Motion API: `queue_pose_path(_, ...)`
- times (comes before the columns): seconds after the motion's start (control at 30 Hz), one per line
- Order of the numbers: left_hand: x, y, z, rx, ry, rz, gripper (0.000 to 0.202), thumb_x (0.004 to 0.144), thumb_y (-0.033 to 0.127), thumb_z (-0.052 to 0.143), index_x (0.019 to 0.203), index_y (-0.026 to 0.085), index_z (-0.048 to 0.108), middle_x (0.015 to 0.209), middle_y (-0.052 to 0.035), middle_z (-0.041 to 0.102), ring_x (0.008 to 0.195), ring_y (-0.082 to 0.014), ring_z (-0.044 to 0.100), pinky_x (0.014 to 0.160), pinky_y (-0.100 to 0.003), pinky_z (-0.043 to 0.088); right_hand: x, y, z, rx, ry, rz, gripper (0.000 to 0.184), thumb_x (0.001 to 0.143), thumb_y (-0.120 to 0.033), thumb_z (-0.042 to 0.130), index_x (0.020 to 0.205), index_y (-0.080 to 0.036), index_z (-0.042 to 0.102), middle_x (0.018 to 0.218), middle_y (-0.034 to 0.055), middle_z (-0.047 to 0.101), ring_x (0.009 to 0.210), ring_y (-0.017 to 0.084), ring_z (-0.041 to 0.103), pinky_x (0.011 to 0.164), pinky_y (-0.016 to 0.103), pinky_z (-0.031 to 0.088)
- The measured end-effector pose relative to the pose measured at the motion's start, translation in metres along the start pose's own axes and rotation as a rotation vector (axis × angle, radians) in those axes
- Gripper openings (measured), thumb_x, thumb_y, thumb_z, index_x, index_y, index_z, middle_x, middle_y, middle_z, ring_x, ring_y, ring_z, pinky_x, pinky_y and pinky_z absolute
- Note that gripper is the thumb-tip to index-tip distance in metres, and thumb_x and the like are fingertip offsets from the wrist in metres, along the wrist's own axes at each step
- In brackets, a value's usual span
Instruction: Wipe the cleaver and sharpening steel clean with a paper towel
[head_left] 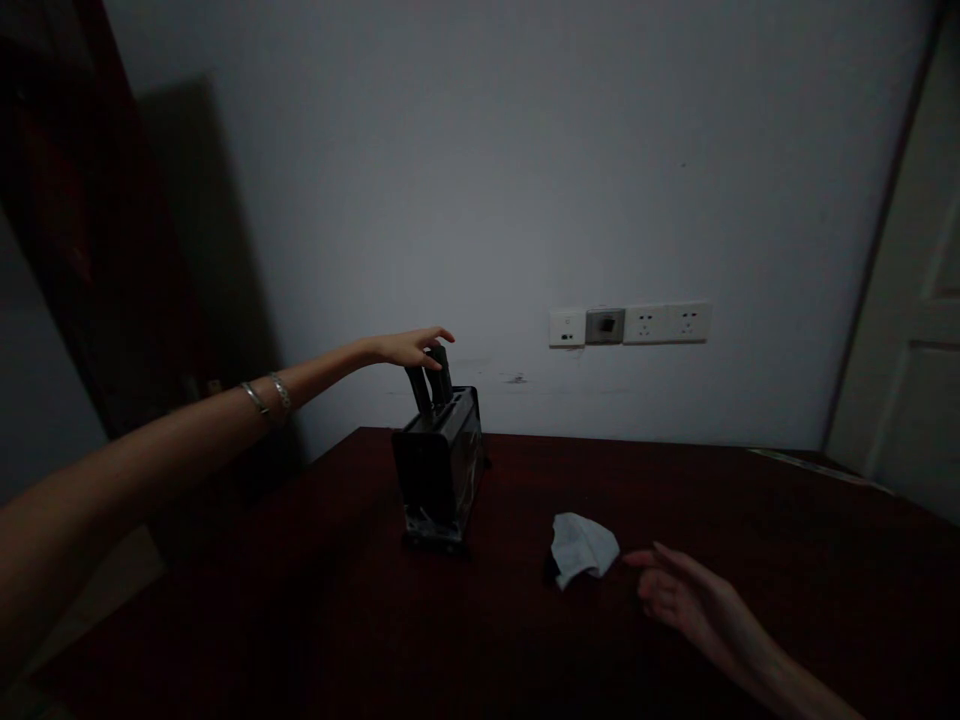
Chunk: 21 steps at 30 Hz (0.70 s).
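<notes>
A toaster-like box [463,455] with dark ends, shiny metal sides and slots on top stands on the table, left of the middle. Two dark flat pieces stick up out of its slots, a nearer piece [419,391] and a farther piece [442,378]. My left hand [409,347] reaches in from the left, thumb and fingers around the top of the farther piece. A crumpled white cloth or tissue [582,547] lies right of the box, something dark under its left edge. Just right of it, my right hand [686,597] hovers, index finger extended, other fingers loosely bent, holding nothing.
The dark red table [525,640] meets a pale wall [480,200] at the back. Sockets and a switch [630,325] are set in that wall. A light strip [817,468] lies along the far right edge, near a white door [919,330]. Dark red furniture [97,200] rises at left.
</notes>
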<state>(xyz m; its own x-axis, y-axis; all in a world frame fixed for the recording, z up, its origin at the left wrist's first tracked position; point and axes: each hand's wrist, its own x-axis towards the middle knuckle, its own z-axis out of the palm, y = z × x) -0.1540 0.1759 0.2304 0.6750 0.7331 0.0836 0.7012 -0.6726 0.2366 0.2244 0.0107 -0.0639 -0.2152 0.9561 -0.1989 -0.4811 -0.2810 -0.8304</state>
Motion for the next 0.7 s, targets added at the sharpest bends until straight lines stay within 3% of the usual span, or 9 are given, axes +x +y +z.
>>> queue_pose_path(0.33, 0.005, -0.001, 0.01, -0.024, -0.094, 0.055, 0.064, 0.074, 0.031, 0.055, 0.126, 0.011, 0.025, 0.104, -0.0139, 0.058, 0.091, -0.0192, 0.055, 0.075, -0.029, 0.042, 0.001, 0.001, -0.001, 0.004, -0.009, -0.002, 0.029, 0.073, -0.039, 0.063, 0.08, -0.011, 0.07, 0.061, 0.0066, 0.065, 0.057, 0.015, 0.059, 0.059, 0.026, 0.046)
queue_pose_path(0.7, 0.001, 0.009, 0.007, 0.038, -0.074, 0.022, 0.064, 0.071, 0.03, 0.057, 0.126, 0.011, 0.03, 0.101, -0.011, 0.06, 0.087, -0.0179, 0.055, 0.073, -0.028, 0.042, 0.001, 0.002, -0.005, -0.004, -0.012, -0.009, 0.03, 0.069, -0.04, 0.066, 0.079, -0.012, 0.071, 0.06, 0.0057, 0.065, 0.057, 0.014, 0.059, 0.058, 0.025, 0.046)
